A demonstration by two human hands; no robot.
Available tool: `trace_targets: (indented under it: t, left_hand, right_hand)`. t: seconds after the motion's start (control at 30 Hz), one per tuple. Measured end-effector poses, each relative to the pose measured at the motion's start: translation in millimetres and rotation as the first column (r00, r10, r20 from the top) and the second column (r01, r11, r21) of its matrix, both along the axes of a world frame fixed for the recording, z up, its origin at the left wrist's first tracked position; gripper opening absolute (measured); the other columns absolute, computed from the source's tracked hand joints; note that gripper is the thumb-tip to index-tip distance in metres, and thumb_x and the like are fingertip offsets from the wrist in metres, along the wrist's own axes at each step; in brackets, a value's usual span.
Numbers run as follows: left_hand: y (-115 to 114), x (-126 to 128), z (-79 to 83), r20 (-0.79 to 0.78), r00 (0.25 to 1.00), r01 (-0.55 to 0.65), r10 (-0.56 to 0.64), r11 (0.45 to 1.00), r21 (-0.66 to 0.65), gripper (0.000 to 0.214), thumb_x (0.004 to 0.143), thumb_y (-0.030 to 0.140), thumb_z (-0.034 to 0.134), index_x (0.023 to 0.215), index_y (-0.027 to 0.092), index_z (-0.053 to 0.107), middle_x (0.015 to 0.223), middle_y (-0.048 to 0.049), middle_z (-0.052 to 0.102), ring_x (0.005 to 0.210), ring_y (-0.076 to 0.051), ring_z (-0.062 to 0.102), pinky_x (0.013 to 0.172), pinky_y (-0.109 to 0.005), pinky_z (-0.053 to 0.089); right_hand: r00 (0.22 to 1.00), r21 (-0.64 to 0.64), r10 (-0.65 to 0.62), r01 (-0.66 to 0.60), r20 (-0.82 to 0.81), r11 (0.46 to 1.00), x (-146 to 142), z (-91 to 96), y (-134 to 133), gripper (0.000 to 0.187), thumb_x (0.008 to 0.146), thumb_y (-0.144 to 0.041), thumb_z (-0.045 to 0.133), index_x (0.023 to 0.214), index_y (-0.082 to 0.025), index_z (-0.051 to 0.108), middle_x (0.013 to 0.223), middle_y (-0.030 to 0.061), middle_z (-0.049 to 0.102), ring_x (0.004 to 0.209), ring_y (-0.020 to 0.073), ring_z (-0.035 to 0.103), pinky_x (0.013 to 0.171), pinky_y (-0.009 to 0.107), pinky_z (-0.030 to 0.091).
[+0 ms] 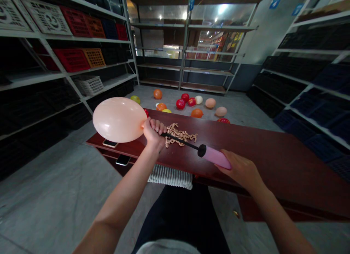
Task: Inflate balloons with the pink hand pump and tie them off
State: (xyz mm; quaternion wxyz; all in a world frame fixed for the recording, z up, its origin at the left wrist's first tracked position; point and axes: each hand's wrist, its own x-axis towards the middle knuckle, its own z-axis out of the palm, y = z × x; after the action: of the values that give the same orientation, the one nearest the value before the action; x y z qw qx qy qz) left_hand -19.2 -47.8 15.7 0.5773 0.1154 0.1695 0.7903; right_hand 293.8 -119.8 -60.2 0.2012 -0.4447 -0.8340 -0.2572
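My left hand (153,132) is closed in a fist round the neck of an inflated peach balloon (119,119) and the black nozzle tip of a hand pump. The balloon swells out to the left, above the corner of a dark red table (262,152). My right hand (238,169) grips the pink barrel of the pump (214,156), whose thin black rod runs up-left to my left fist. A heap of limp uninflated balloons (179,135) lies on the table just behind the rod.
Two phones (110,143) lie at the table's left end, one lower down. A ribbed white cloth (170,176) hangs below the table edge. Several inflated balloons (191,101) lie on the floor beyond. Metal shelves with crates (71,58) line both sides.
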Motion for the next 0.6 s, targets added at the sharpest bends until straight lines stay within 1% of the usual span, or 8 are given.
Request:
trace_targets:
  t: [0.07,0.17,0.27,0.43,0.53,0.6]
  left_hand:
    - [0,-2,0.6,0.018,1.0,-0.022,0.021,1.0,0.007,0.047,0.096,0.017,0.033,0.05,0.019,0.023,0.04,0.0057,0.02,0.031,-0.007,0.02,0.038,-0.024,0.02]
    - [-3,-2,2.6,0.037,0.996,-0.087,0.086,0.996,0.014,0.046,0.095,0.018,0.034,0.051,0.019,0.024,0.041,0.0063,0.02,0.032,-0.006,0.02,0.038,-0.024,0.019]
    - [-9,2,7.8,0.026,0.992,-0.124,0.123,0.992,0.034,0.046,0.095,0.018,0.035,0.05,0.019,0.025,0.041,0.0062,0.02,0.032,-0.006,0.02,0.038,-0.024,0.018]
    - [-26,24,16.7,0.005,0.996,-0.085,0.085,0.995,0.054,0.052,0.099,0.023,0.034,0.048,0.019,0.024,0.04,0.0055,0.019,0.03,-0.006,0.019,0.036,-0.024,0.017]
    - [-32,39,16.1,-0.005,0.998,-0.064,0.064,0.997,0.048,0.054,0.099,0.024,0.035,0.047,0.019,0.027,0.039,0.0051,0.02,0.03,-0.007,0.019,0.035,-0.025,0.017]
    - [-33,45,13.6,-0.011,0.998,-0.054,0.055,0.998,0.043,0.053,0.099,0.025,0.037,0.047,0.019,0.028,0.039,0.0053,0.021,0.03,-0.007,0.02,0.035,-0.024,0.017]
  right_hand:
    - [1.0,-0.004,-0.024,0.024,-0.012,1.0,-3,5.1,2,0.037,0.089,-0.042,0.057,0.114,-0.015,0.06,0.103,0.0111,0.074,0.081,0.0221,0.072,0.07,0.03,0.052]
    - [0.997,-0.022,-0.071,0.07,-0.04,0.997,-11,11.3,8,0.035,0.087,-0.04,0.059,0.113,-0.016,0.061,0.103,0.0102,0.074,0.081,0.0226,0.072,0.069,0.031,0.052]
    - [0.995,-0.052,-0.078,0.074,-0.07,0.996,-24,16.0,11,0.035,0.084,-0.04,0.062,0.11,-0.017,0.061,0.102,0.0095,0.074,0.078,0.0224,0.072,0.067,0.031,0.051]
    - [0.988,-0.135,-0.063,0.043,-0.141,0.99,-60,26.0,6,0.034,0.081,-0.042,0.064,0.105,-0.018,0.061,0.092,0.006,0.074,0.075,0.0222,0.072,0.063,0.031,0.049]
    - [0.98,-0.168,-0.059,0.027,-0.19,0.985,-80,31.0,3,0.036,0.081,-0.044,0.064,0.106,-0.018,0.061,0.089,0.0053,0.074,0.074,0.0223,0.072,0.062,0.031,0.048]
    - [0.976,-0.188,-0.063,0.024,-0.209,0.982,-87,32.2,2,0.037,0.08,-0.044,0.065,0.106,-0.018,0.061,0.087,0.0048,0.074,0.073,0.0222,0.071,0.061,0.03,0.048]
